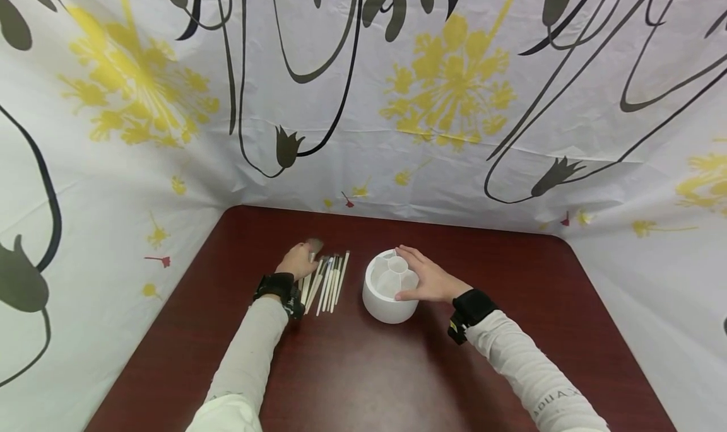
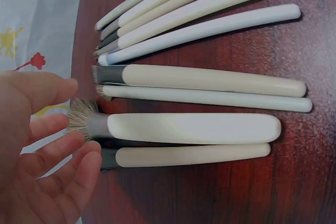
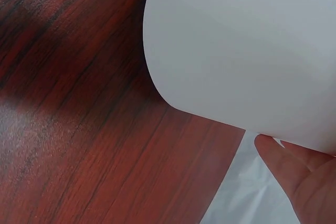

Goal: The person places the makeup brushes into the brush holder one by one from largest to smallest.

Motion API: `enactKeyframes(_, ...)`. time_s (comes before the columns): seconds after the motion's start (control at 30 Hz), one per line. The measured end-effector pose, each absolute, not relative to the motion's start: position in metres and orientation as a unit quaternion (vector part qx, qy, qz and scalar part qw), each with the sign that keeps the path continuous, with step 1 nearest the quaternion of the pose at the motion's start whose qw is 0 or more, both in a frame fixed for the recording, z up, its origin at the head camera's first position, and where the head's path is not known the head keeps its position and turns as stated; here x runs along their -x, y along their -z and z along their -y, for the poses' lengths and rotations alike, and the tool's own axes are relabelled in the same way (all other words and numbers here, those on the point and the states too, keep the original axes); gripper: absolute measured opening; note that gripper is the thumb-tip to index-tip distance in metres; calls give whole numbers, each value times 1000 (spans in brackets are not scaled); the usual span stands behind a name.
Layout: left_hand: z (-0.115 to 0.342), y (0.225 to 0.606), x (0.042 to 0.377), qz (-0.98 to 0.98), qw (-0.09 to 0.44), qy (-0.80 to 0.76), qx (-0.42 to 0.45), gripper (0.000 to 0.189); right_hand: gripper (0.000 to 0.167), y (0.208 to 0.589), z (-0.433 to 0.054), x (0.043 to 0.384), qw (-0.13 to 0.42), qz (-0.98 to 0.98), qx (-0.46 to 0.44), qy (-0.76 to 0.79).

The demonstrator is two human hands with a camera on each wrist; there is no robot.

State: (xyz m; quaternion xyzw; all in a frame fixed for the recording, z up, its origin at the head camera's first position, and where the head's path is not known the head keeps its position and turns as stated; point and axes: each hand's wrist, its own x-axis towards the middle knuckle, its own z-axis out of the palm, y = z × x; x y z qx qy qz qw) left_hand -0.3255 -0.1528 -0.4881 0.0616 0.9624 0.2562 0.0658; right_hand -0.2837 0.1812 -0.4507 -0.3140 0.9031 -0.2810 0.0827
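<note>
Several paintbrushes with pale handles lie side by side on the dark red table. My left hand is at their bristle ends. In the left wrist view its loosely bent fingers reach around the splayed bristles of a broad brush, whose thick white handle lies flat. Right of the brushes stands a round white brush pot, upright, with several compartments inside. My right hand holds its right side, thumb and fingers over the rim. The pot's smooth wall fills much of the right wrist view.
The wood-grain table has rounded far corners. A white cloth printed with yellow and grey flowers hangs around the table's back and sides. Dark camera straps wrap both wrists.
</note>
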Motion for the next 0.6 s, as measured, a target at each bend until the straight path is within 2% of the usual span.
enactKeyframes(0.2, 152, 489, 323, -960, 56, -273, -25, 44, 99, 449, -180, 282, 84, -902, 315, 283)
enactKeyframes(0.6, 148, 494, 329, -965, 45, -257, -19, 35, 98, 449, -182, 280, 86, -904, 312, 279)
